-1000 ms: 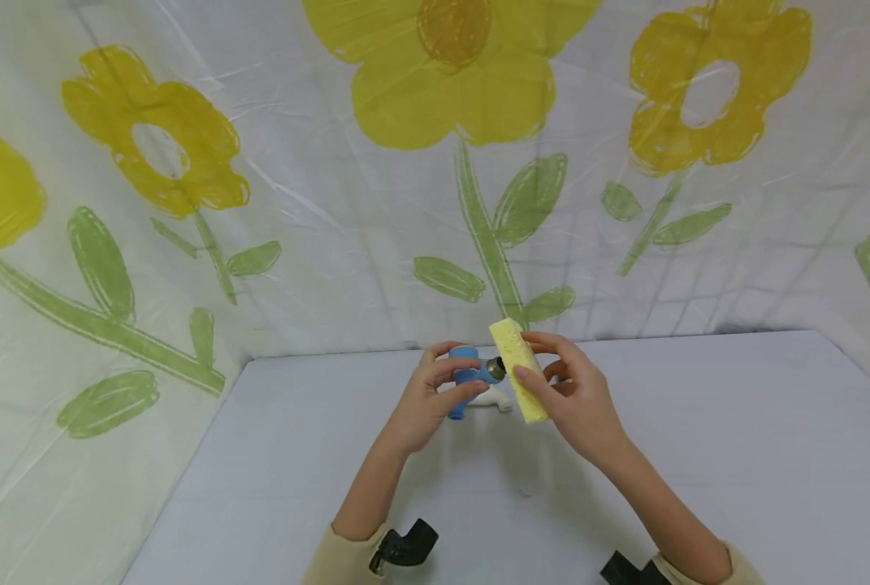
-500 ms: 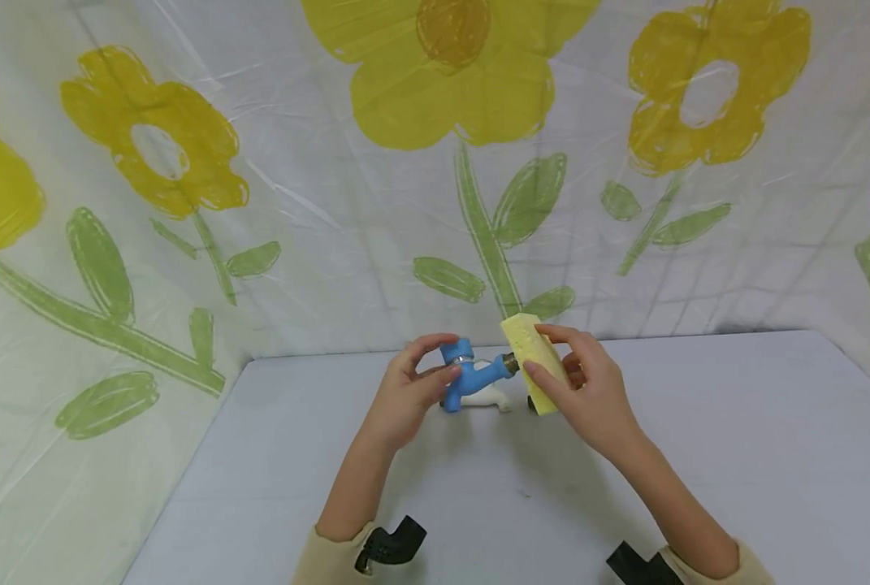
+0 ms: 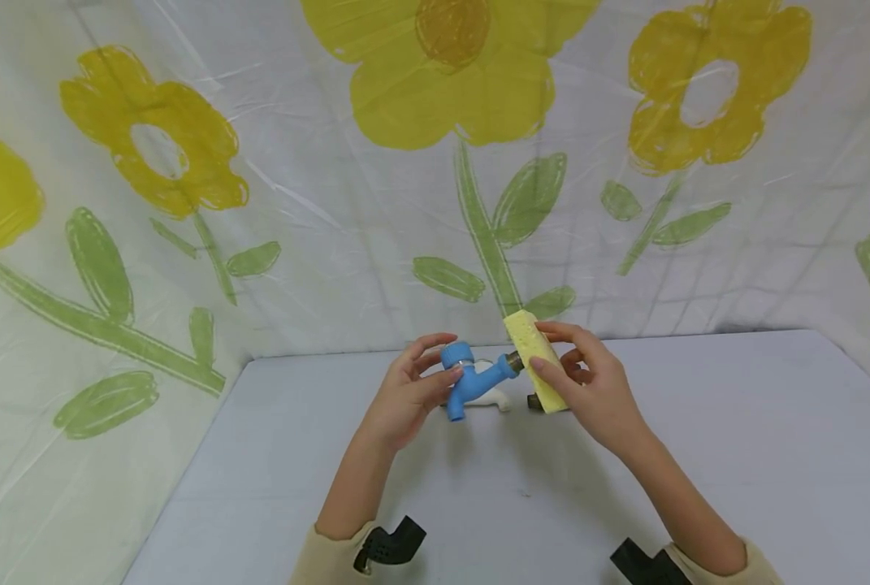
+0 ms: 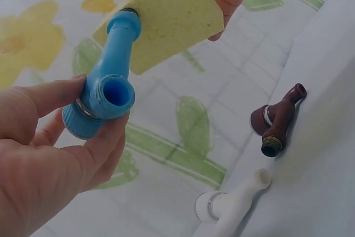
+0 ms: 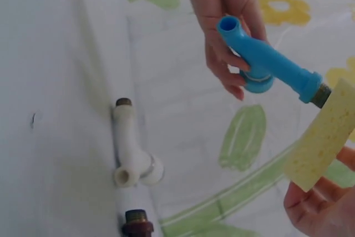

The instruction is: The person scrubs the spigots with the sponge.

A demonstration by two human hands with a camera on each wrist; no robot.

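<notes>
A blue plastic faucet (image 3: 471, 382) is pinched between the thumb and fingers of my left hand (image 3: 405, 398), held up over the table by its round knob end. Its spout opening faces the camera in the left wrist view. My right hand (image 3: 591, 390) grips a yellow sponge (image 3: 535, 357) along its side. The sponge's flat face meets the threaded brass end (image 5: 320, 96) of the faucet, which it partly hides. In the right wrist view, the sponge (image 5: 319, 137) stands tilted against those threads.
On the table (image 3: 274, 455), behind the hands, lie a white faucet (image 5: 128, 142) and a dark red faucet (image 4: 280, 117) with a threaded end. A white sheet printed with yellow flowers (image 3: 449, 81) hangs behind the table.
My left hand has shifted left and loosened its cover, so more of the blue faucet shows. The faucet has turned, and the sponge has moved slightly right along with my right hand.
</notes>
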